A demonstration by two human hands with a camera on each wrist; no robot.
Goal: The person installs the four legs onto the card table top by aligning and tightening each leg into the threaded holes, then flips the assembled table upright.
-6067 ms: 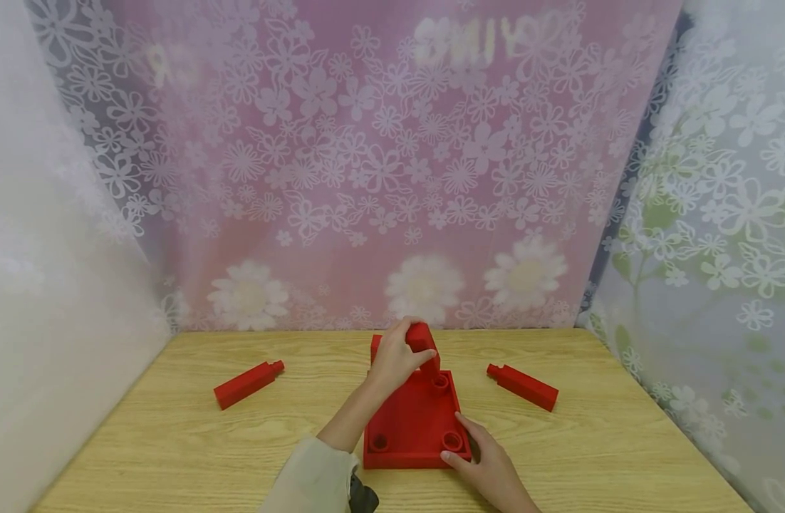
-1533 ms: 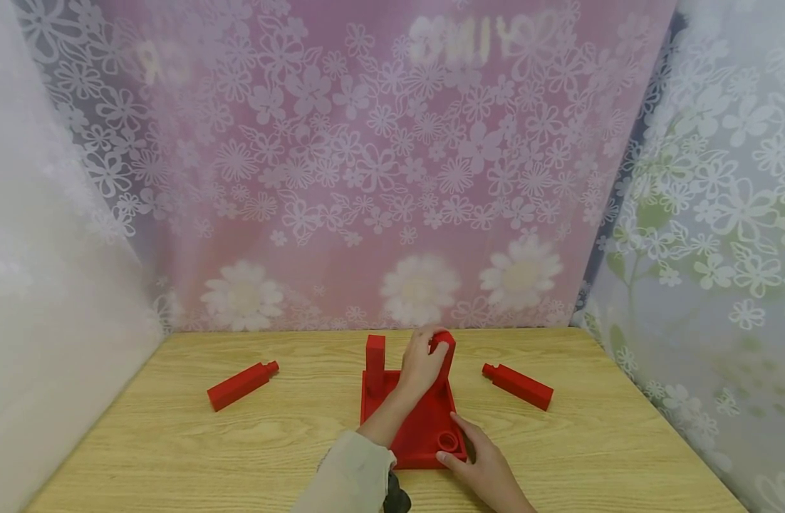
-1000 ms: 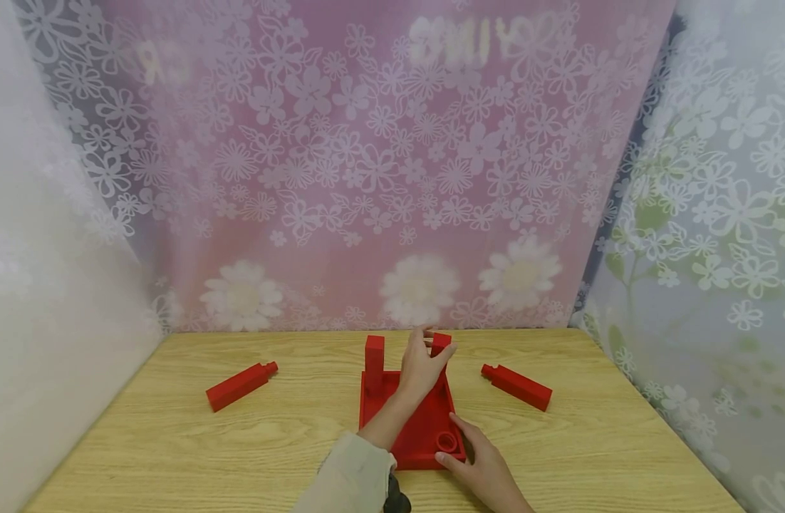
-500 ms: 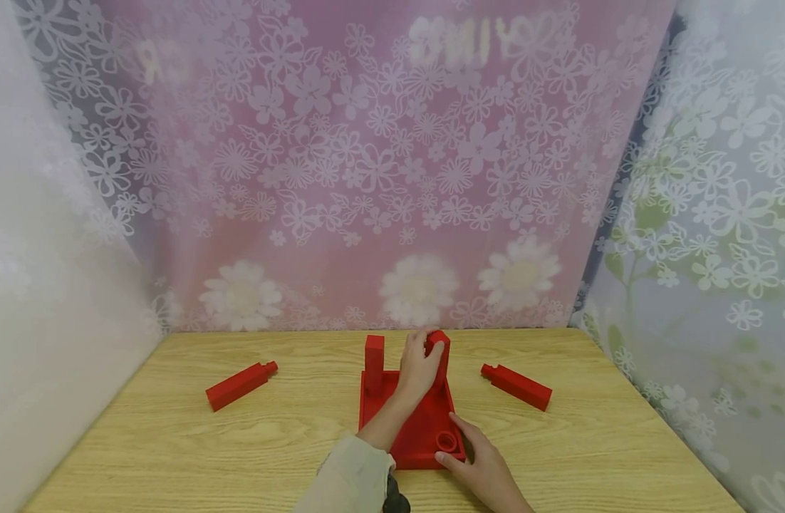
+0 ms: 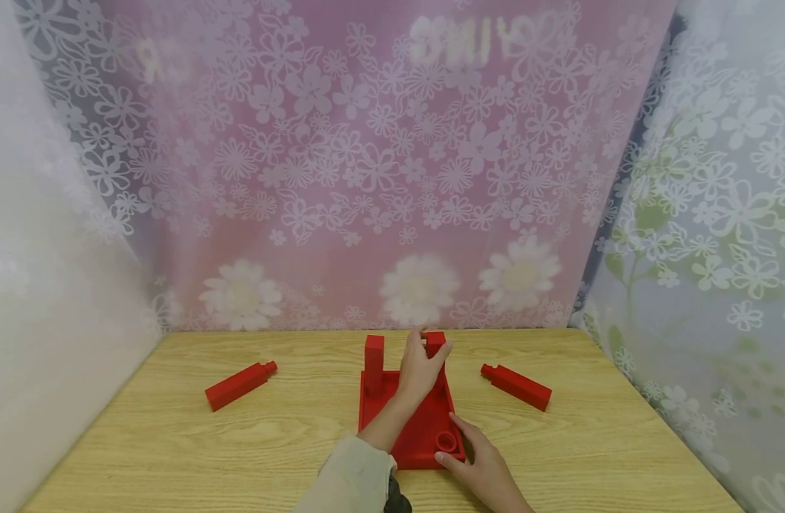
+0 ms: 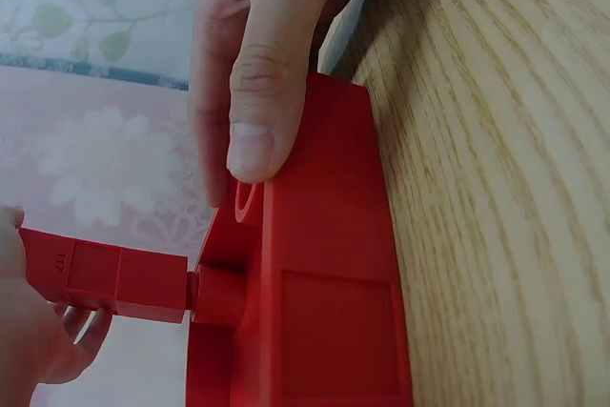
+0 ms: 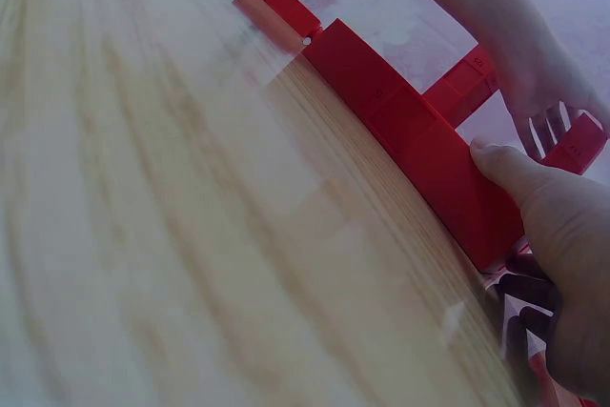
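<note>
On the left of the yellowish wood-grain table (image 5: pixel 142 449), a red square-section plastic-looking leg (image 5: pixel 241 385) with a stepped tip, lying loose, tip toward far right. Next, a matching upright red leg (image 5: pixel 375 363) at the far left corner of a red, square, shallow, raised-rim plastic-looking tray (image 5: pixel 424 431), flat at table centre. Then left hand (image 5: pixel 419 370), pinching the upper end of a third red leg (image 5: pixel 436 342), narrow end at the round socket (image 6: pixel 221 297) in the far right corner; can't tell how deep. Near right corner: red ring-shaped socket (image 5: pixel 446 442), plus right hand (image 5: pixel 485 463) clamped on the tray, thumb on near edge, apart from left hand. Farther right, fourth red leg (image 5: pixel 516 387) lying loose, tip toward far left.
</note>
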